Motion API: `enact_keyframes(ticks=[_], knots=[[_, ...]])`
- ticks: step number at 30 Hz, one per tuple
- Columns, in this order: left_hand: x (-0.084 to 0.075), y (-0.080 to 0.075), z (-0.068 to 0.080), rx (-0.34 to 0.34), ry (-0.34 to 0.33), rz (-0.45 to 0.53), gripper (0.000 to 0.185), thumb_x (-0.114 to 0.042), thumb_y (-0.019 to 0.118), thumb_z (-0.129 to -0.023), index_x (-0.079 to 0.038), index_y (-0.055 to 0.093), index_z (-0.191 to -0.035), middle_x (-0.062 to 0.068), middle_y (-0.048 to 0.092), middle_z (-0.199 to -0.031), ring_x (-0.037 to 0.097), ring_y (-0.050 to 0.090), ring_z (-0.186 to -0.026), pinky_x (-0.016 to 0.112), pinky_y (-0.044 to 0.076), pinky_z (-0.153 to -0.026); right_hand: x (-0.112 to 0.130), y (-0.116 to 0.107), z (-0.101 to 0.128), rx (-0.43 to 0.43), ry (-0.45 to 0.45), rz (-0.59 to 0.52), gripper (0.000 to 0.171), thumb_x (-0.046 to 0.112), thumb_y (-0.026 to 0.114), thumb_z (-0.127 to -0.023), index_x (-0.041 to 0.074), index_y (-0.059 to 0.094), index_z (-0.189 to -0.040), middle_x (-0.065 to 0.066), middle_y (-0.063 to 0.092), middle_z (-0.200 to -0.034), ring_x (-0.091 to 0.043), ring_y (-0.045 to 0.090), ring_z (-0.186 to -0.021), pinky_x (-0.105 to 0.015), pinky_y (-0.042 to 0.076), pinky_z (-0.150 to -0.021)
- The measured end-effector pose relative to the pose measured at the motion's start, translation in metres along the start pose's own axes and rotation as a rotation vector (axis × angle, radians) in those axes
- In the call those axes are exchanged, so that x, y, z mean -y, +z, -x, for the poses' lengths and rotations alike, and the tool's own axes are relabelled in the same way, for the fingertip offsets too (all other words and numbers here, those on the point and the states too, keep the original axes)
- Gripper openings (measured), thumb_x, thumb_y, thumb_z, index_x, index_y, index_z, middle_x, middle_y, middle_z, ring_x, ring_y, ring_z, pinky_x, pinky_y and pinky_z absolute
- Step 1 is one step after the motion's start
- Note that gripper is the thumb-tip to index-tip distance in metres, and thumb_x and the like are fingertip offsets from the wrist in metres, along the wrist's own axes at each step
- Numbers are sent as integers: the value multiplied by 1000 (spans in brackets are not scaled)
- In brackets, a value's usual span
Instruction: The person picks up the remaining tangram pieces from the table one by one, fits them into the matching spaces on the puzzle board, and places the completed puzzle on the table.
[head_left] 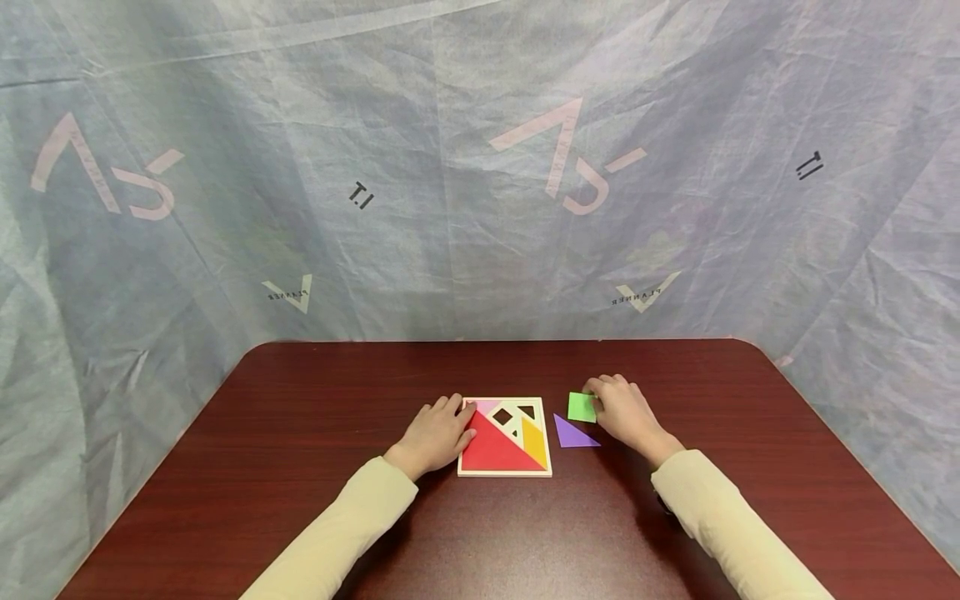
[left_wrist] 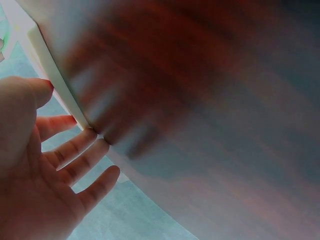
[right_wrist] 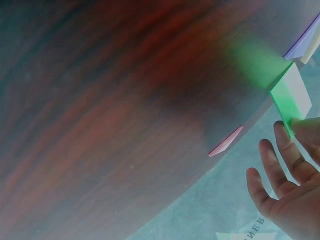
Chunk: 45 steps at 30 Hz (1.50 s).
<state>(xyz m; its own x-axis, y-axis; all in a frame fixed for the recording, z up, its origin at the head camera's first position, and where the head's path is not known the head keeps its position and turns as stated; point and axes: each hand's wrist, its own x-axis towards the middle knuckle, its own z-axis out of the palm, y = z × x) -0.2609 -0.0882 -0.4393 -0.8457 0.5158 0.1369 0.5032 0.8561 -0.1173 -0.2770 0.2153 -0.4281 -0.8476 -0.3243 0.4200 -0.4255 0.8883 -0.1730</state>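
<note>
A square tangram board (head_left: pixel 505 474) with a pale frame lies on the table. In it are a large red triangle (head_left: pixel 495 446), a yellow parallelogram (head_left: pixel 534 442) and a pink piece (head_left: pixel 486 407); dark gaps show among white parts. My left hand (head_left: pixel 435 435) rests at the board's left edge, its fairly straight fingertips touching the frame; the left wrist view shows that hand (left_wrist: pixel 60 160) from the palm side. Between thumb and index finger, my right hand (head_left: pixel 626 412) pinches a green square (head_left: pixel 581 407), seen tilted up in the right wrist view. A purple triangle (head_left: pixel 573 433) lies just nearer me.
A small pink piece (right_wrist: pixel 226 141) lies on the table beyond the right hand in the right wrist view; the head view hides it. The dark red wooden table (head_left: pixel 337 375) ends at a grey printed cloth (head_left: pixel 450 250) behind and at both sides.
</note>
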Motion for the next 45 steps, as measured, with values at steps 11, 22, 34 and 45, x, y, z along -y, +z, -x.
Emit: enact_keyframes(ticks=[11,22,34,45], knots=[[0,-1,1,-7,10,2,44,-36,49,-92,-12,52,-129,10,50,-117,24,50,-105,40,45,-83,1,-1,-1,0,29,-50,15,-4,57,-76,6,65,-83,-6,61,-79,-24,55,-71,-35,42,-58],[-1,-1,1,-31,7,16,43,-35,50,-92,-11,53,-127,10,51,-116,24,50,-105,40,45,-81,7,-4,-3,-15,23,-56,14,-2,54,-80,6,64,-84,-5,58,-77,-25,54,-72,-38,40,-59],[-1,-2,1,-27,14,14,43,-35,50,-92,-11,53,-128,10,50,-117,25,50,-105,41,45,-82,17,-2,-5,-27,26,-87,10,-1,56,-80,7,63,-82,-2,56,-76,-23,53,-77,-40,40,-66],[0,0,1,-30,12,6,43,-36,50,-92,-12,53,-128,10,50,-118,24,50,-105,40,45,-82,28,0,-8,-21,-5,-93,9,0,56,-81,8,61,-81,0,54,-74,-21,51,-75,-39,40,-68]])
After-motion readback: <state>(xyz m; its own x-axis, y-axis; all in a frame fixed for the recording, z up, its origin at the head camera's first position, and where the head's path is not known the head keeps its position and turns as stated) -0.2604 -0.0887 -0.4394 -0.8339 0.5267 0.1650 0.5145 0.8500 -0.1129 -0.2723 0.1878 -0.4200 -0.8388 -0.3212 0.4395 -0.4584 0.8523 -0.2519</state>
